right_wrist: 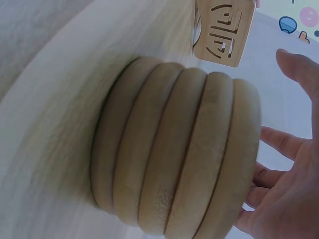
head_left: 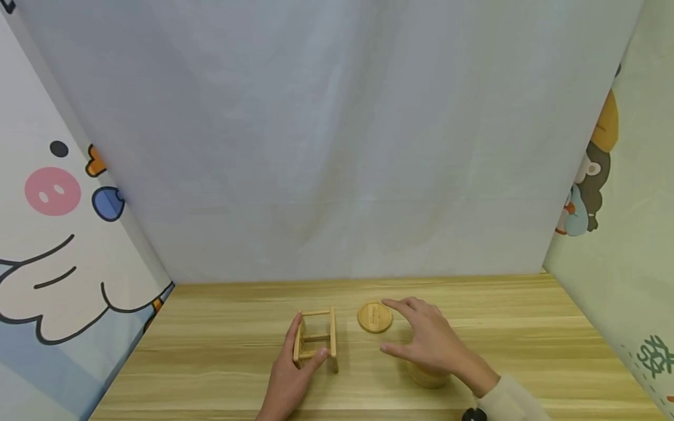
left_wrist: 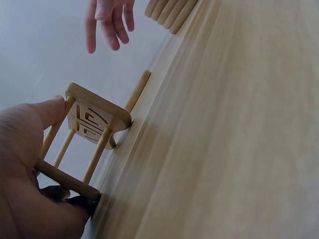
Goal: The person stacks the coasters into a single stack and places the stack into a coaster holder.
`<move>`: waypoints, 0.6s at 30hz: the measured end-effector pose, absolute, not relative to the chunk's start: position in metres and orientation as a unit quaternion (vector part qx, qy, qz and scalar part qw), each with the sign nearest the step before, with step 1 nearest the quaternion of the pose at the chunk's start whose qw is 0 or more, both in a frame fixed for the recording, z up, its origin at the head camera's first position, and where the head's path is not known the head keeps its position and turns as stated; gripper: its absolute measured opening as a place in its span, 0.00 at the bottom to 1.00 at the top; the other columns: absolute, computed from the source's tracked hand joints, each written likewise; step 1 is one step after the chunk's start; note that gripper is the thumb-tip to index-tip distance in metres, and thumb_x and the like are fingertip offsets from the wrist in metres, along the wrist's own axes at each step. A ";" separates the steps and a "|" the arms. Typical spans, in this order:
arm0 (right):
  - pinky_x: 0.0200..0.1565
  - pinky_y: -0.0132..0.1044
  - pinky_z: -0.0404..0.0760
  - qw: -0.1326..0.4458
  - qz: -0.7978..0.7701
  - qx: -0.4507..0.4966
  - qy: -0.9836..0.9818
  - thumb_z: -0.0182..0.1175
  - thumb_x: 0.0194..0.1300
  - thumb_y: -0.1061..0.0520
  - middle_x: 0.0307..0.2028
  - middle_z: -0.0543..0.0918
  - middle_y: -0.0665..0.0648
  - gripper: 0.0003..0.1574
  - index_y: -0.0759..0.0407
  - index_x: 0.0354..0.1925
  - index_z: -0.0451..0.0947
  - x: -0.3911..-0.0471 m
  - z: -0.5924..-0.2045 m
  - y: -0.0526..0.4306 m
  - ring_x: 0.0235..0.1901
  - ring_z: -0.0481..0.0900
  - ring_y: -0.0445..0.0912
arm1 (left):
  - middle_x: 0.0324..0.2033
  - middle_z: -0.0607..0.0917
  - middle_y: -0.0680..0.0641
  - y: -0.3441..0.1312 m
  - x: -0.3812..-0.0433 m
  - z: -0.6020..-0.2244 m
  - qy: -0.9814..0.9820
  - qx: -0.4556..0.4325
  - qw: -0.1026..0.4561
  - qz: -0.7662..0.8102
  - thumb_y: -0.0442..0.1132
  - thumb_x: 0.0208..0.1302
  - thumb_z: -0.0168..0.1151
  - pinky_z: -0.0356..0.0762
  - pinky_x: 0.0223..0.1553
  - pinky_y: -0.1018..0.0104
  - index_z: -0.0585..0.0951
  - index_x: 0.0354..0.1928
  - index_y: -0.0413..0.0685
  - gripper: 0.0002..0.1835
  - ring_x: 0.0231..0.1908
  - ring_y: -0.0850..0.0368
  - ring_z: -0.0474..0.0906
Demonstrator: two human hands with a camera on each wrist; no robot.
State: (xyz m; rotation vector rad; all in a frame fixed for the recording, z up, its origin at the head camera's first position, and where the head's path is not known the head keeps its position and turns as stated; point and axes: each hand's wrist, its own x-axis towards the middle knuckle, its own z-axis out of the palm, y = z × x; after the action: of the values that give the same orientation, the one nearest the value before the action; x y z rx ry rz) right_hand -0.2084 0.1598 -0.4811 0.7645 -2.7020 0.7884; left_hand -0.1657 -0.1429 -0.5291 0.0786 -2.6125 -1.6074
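My left hand point(head_left: 291, 374) grips a small wooden coaster holder point(head_left: 333, 339) with thumb and fingers on opposite sides. In the left wrist view, one of its side panels shows cut-out slots, and thin rods join the two sides. A round wooden coaster point(head_left: 375, 327) with engraved marks lies flat to the holder's right. Fingers spread and nothing between them, my right hand point(head_left: 429, 336) hovers just right of that coaster. Partly hidden under this hand stands a stack of wooden coasters point(right_wrist: 174, 144), several high, which fills the right wrist view.
All of this is on a light wood-grain table point(head_left: 221, 351). A grey curtain point(head_left: 337, 146) hangs along its far edge. Printed cartoon panels stand at the left point(head_left: 63, 263) and right point(head_left: 621, 245) sides.
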 end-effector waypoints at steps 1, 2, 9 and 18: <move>0.55 0.56 0.81 0.110 0.270 0.261 -0.921 0.83 0.61 0.38 0.56 0.86 0.59 0.52 0.54 0.77 0.78 -0.209 -0.481 0.159 0.54 0.84 0.54 | 0.85 0.61 0.32 -0.143 -0.166 -0.529 -0.851 0.026 0.037 -0.524 0.60 0.75 0.73 0.69 0.69 0.19 0.55 0.91 0.64 0.52 0.77 0.19 0.64; 0.55 0.55 0.80 0.108 0.271 0.260 -0.921 0.83 0.61 0.38 0.56 0.86 0.59 0.52 0.54 0.77 0.78 -0.209 -0.481 0.158 0.55 0.84 0.54 | 0.85 0.61 0.32 -0.143 -0.166 -0.529 -0.851 0.026 0.038 -0.523 0.60 0.75 0.73 0.69 0.69 0.19 0.56 0.91 0.64 0.51 0.77 0.20 0.65; 0.59 0.59 0.80 0.095 0.277 0.258 -0.921 0.83 0.61 0.39 0.59 0.86 0.62 0.52 0.54 0.77 0.78 -0.213 -0.481 0.153 0.57 0.84 0.57 | 0.85 0.61 0.32 -0.143 -0.166 -0.530 -0.851 0.025 0.039 -0.524 0.60 0.75 0.74 0.69 0.69 0.19 0.56 0.91 0.65 0.51 0.77 0.19 0.65; 0.62 0.62 0.78 0.070 0.280 0.249 -0.925 0.83 0.62 0.38 0.60 0.85 0.62 0.53 0.56 0.77 0.77 -0.218 -0.485 0.148 0.59 0.84 0.57 | 0.85 0.60 0.33 -0.144 -0.167 -0.531 -0.848 0.026 0.036 -0.529 0.59 0.75 0.74 0.68 0.69 0.19 0.55 0.91 0.65 0.52 0.78 0.20 0.64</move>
State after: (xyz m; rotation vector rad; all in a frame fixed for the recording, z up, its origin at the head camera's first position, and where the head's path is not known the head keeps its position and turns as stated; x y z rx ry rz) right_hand -0.2185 0.1484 -0.4850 0.7497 -2.7817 0.8414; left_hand -0.1671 -0.1441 -0.5309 0.0787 -2.6039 -1.6252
